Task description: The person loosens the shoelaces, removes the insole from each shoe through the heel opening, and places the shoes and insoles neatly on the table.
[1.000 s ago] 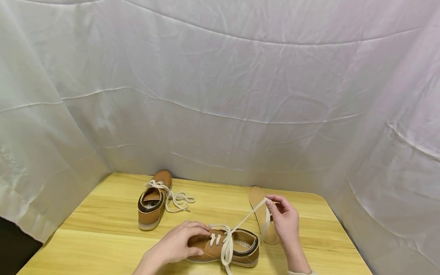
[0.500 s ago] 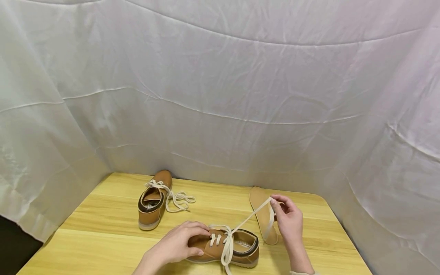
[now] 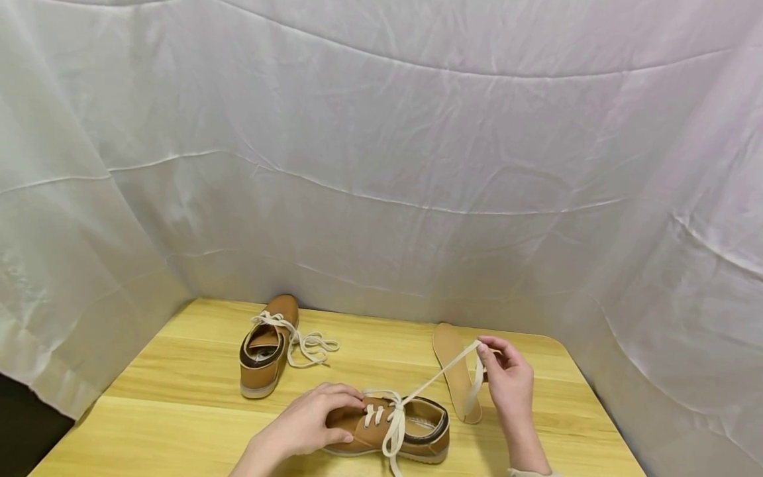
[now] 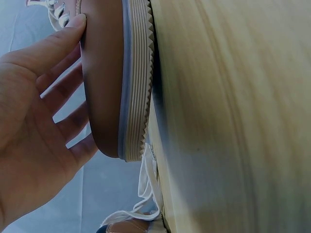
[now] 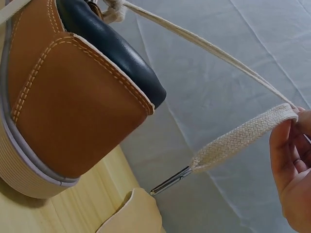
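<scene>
A brown leather lace-up shoe (image 3: 377, 434) lies at the front of the table, toe to the left. My left hand (image 3: 306, 417) grips its toe, the thumb on the near side and the fingers over the far side, as the left wrist view (image 4: 104, 92) confirms. At the collar the cream lace is tied with a loop hanging down the near side. My right hand (image 3: 509, 384) pinches one strand of that shoelace (image 3: 440, 373) between thumb and forefinger, drawn taut up and right. Past the pinch, the loose tail hangs with its metal aglet (image 5: 170, 180).
A second brown shoe (image 3: 262, 374) stands at the back left, its laces (image 3: 314, 344) trailing on the wood. Behind the right hand lies a tan insole (image 3: 452, 361). Pale fabric (image 3: 381, 165) hangs round the table's back and sides.
My right hand has moved steadily to the right, drawing the shoelace strand further from the knot. My left hand and the shoe have stayed in place.
</scene>
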Motion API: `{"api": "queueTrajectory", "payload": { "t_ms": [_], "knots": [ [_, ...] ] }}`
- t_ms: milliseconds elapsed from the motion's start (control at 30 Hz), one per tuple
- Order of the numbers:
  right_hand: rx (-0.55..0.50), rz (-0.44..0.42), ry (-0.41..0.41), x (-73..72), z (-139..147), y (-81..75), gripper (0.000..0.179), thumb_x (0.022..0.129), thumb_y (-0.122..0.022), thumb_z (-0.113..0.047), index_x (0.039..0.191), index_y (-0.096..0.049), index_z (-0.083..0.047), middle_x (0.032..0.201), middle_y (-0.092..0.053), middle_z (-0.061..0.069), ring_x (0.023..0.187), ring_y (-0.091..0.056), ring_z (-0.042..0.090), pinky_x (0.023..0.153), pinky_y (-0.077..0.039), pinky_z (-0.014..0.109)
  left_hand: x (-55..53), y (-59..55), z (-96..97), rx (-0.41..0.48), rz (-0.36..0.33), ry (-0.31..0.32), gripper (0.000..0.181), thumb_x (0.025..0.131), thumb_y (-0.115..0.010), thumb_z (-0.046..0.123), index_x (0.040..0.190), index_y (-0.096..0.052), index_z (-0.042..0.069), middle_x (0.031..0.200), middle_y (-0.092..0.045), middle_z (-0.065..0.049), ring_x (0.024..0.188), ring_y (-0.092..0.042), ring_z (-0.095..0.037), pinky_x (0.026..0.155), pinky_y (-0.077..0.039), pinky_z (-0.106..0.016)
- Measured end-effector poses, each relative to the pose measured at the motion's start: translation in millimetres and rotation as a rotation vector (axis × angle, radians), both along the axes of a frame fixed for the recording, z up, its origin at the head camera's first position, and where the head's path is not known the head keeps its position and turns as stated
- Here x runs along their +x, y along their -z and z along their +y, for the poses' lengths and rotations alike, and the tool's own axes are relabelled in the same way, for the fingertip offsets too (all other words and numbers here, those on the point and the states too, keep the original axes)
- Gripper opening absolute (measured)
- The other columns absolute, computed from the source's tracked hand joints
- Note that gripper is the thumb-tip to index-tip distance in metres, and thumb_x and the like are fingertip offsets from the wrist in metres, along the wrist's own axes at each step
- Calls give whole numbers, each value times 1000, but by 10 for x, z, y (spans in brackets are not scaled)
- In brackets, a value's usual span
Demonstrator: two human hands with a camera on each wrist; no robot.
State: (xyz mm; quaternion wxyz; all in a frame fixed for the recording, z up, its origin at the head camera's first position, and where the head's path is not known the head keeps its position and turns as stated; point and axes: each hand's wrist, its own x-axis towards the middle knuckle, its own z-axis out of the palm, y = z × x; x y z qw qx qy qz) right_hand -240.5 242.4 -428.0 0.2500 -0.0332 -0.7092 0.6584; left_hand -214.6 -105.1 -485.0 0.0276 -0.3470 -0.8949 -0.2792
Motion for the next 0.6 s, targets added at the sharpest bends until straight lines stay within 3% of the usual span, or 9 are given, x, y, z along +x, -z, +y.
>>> {"api": "queueTrajectory", "payload": {
  "t_ms": [600],
  "knots": [
    [-87,8,31,-17,171,-8,25,96,-75,-5,116,-70,8,93,-69,4,65,-61,5,52,-56,20,-3,5,1,-3,10,1,44,88,-85,31,130,-72,25,138,-64,12,131,-58,-19,109,-48,-50]
  ]
}}
